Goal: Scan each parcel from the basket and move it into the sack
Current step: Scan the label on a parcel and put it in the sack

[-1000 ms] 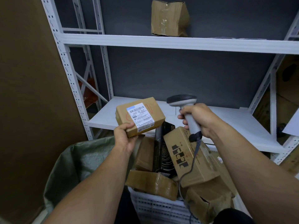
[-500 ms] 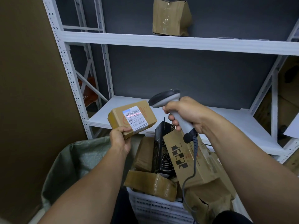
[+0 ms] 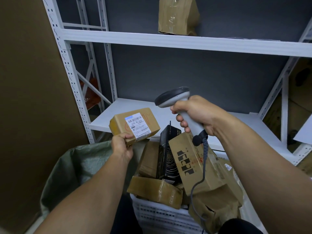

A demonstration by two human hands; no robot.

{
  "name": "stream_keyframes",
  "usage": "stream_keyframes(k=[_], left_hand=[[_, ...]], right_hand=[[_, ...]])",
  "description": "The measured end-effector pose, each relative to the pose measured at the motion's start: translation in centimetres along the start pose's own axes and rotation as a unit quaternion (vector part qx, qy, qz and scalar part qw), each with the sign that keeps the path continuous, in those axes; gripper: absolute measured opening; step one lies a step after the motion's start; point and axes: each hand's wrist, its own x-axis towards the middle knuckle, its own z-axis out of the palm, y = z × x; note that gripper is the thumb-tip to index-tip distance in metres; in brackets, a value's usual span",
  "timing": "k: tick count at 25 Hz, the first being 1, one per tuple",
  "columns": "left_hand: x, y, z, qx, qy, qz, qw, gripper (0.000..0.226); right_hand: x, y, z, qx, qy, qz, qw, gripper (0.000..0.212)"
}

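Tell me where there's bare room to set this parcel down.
The lower shelf is bare left of and behind the scanner; the sack gapes open below the left hand. The basket is heaped with parcels.

Dim, cool indoor light, falling from above. Brightest on the white shelf boards and on the paper label of the held parcel, with large print legible and no glare. Faint highlight along the grey scanner. Deep shadow beneath the boards, inside the green sack and between the boxes in the basket. Dull, slightly grainy rendering of the dark back wall. Sharp focus in the centre. Wide-angle bowing and leaning of the shelf posts toward the edges.
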Motion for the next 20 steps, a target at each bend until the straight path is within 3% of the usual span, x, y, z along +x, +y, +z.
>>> stream_keyframes(k=[6, 12, 15, 20], left_hand=[[0.2, 0.1, -1.2, -0.01, -0.01, 0.001, 1.0, 0.071], [0.1, 1.1, -4.0, -0.031, 0.004, 0.002, 1.0, 0.065], [0.2, 2.5, -6.3, -0.047, 0.049, 0.014, 0.998, 0.043], [0.8, 4.3, -10.5, -0.052, 0.114, 0.025, 0.992, 0.051]], right_hand=[[1.1, 0.6, 0.8, 0.002, 0.011, 0.001, 1.0, 0.014], [3.2, 1.2, 3.6, 0.005, -0.012, 0.01, 1.0, 0.015], [4.7, 1.2, 5.6, -0.008, -0.029, 0.007, 1.0, 0.015], [7.6, 2.2, 9.9, -0.018, -0.052, 0.022, 0.998, 0.015]])
